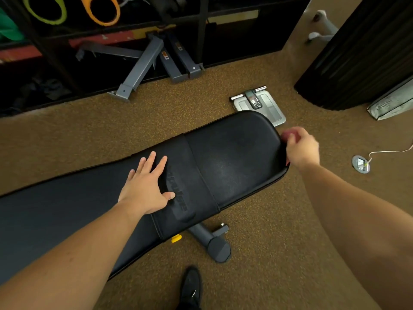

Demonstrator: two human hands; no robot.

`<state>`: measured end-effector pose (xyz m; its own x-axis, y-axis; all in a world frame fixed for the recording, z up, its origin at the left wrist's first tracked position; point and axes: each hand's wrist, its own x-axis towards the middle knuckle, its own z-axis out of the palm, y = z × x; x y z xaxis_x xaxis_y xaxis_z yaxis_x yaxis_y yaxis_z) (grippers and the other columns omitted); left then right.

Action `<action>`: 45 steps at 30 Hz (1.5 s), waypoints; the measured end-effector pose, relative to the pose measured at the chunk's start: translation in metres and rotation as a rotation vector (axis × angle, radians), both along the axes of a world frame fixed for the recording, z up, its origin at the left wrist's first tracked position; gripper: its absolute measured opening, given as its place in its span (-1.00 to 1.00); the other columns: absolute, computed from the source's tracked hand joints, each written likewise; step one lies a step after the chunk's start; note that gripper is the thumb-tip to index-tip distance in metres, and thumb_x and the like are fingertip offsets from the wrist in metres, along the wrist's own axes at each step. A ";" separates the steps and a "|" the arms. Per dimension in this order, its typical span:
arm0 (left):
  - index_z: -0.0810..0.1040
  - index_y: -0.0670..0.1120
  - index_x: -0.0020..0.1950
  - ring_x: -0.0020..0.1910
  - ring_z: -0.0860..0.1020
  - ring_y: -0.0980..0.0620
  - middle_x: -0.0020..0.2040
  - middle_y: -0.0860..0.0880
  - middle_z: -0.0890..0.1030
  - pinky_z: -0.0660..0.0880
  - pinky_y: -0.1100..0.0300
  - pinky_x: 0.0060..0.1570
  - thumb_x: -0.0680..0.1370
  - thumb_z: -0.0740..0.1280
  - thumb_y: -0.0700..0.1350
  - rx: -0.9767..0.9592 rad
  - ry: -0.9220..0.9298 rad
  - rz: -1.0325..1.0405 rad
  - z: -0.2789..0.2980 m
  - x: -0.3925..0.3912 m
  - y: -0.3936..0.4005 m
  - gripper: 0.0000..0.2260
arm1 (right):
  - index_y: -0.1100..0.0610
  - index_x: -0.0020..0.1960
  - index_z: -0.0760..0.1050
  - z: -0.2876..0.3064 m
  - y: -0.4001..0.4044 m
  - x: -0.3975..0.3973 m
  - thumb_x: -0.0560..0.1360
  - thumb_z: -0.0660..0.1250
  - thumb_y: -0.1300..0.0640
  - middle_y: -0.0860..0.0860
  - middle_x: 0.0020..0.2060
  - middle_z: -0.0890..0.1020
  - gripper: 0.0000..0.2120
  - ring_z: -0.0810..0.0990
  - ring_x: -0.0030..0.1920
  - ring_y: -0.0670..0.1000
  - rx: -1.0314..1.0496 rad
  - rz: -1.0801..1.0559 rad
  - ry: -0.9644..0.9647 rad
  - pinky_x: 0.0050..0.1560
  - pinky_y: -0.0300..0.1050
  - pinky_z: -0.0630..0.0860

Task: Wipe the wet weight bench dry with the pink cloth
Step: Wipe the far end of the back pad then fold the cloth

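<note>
The black padded weight bench [232,153] runs from the lower left to the right of centre over the brown floor. My left hand [145,186] rests flat on the pad near its middle seam, fingers spread and straight. My right hand [301,148] is at the bench's rounded right end, curled round the pink cloth [288,134]. Only a small bunched piece of the cloth shows past my fingers, right against the pad's edge.
A grey body scale [261,104] lies on the floor just beyond the bench end. Grey metal frame parts [143,66] lean out of a dark rack at the back. The bench's foot [214,242] and my black shoe [190,287] are below. A floor socket with a white cable [361,164] is at the right.
</note>
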<state>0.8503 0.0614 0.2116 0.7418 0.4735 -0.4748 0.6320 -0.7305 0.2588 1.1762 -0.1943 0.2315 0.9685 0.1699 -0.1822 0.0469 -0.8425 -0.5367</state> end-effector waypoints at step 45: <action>0.01 0.04 0.65 0.62 -0.13 -0.10 0.65 -0.05 -0.05 -0.14 -0.09 0.58 0.69 0.06 0.00 0.057 0.009 0.243 -0.006 -0.166 0.087 -0.48 | -0.06 0.52 0.37 -0.045 0.218 -0.241 0.55 0.27 -0.07 -0.11 0.50 0.41 -0.47 0.25 0.54 0.08 -0.046 1.087 -0.169 0.54 0.17 0.12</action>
